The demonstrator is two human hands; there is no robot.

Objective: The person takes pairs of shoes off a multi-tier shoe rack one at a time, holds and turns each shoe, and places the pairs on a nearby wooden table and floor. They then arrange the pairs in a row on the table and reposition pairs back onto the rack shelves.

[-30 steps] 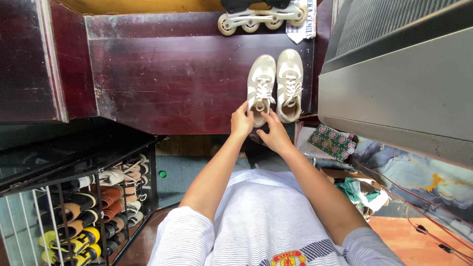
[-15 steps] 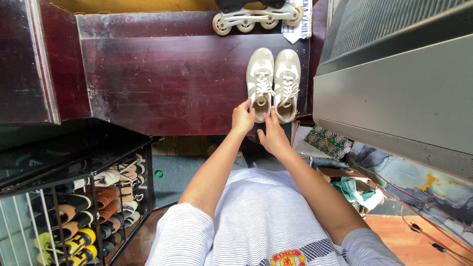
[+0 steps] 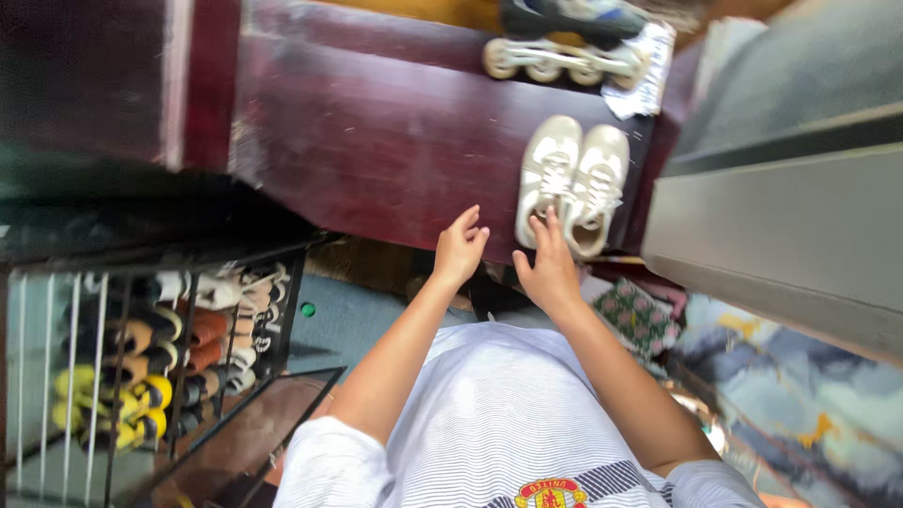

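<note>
Closest to the cam: striped white shirt (image 3: 499, 423) w/ a red-yellow crest, both arms reaching fwd. On the left, a wire shoe rack (image 3: 141, 357) packed w/ yellow, orange & dark shoes. Left hand (image 3: 459, 249) hangs over the front edge of the dark red wooden bench (image 3: 376, 141), fingers loose & spread, gripping nothing, a bit apart from the shoes. Right hand (image 3: 546, 268) is open too, fingertips (image 3: 541, 224) touching the heel end of the white sneakers (image 3: 574, 183), which sit side by side on the bench top near its right end. Further back: an inline skate (image 3: 560, 38) & a small white cloth (image 3: 640, 71). Grey cabinet (image 3: 790, 216) on the right.
</note>
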